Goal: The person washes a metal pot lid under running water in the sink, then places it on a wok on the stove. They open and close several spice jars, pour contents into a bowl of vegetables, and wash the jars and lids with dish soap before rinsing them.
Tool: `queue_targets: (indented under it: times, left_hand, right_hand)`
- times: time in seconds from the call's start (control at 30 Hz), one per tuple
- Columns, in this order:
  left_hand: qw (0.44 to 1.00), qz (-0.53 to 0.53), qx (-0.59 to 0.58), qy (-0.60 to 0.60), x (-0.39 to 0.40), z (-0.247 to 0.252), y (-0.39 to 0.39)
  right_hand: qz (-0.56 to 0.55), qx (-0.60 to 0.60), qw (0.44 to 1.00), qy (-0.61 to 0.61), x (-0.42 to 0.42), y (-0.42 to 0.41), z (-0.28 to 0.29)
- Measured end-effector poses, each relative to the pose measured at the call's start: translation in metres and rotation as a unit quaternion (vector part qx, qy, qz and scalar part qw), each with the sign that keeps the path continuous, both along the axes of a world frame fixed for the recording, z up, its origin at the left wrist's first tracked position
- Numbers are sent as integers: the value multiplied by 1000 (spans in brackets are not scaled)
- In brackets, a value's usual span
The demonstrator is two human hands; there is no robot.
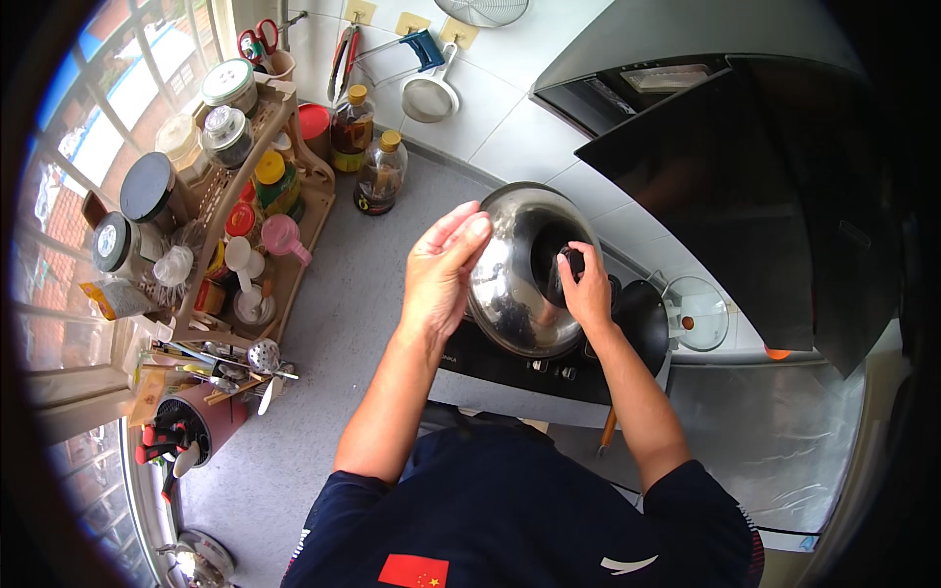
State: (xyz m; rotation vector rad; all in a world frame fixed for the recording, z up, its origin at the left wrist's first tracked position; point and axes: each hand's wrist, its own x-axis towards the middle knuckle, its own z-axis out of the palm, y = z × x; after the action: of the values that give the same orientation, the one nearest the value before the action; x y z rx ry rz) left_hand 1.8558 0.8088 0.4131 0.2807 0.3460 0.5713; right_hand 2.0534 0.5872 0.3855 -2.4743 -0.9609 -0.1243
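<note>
A domed, shiny metal pot lid covers a vessel on the black gas stove. My right hand grips the black knob at the middle of the lid, thumb and fingers around it. Raised beside the lid's left edge is my left hand, its fingers extended and nothing visible in it; whether it touches the lid cannot be told. What lies under the lid is hidden. Right of the lid stands a black frying pan, partly behind my right forearm.
On the left, a tan plastic rack holds jars and seasoning containers. Two bottles stand near the tiled wall. A pink knife block and utensils are at lower left. The dark range hood overhangs at upper right, above a glass lid.
</note>
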Motion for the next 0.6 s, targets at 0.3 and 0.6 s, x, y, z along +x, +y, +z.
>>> queue_targets:
  times: [0.3, 0.6]
  left_hand:
    - [983, 72, -7, 166, -50, -95, 6]
    - [977, 26, -13, 210, -76, -145, -29]
  right_hand:
    - [1, 6, 1000, -2, 2, -3, -3]
    - [-32, 0, 999, 3, -1, 1, 11]
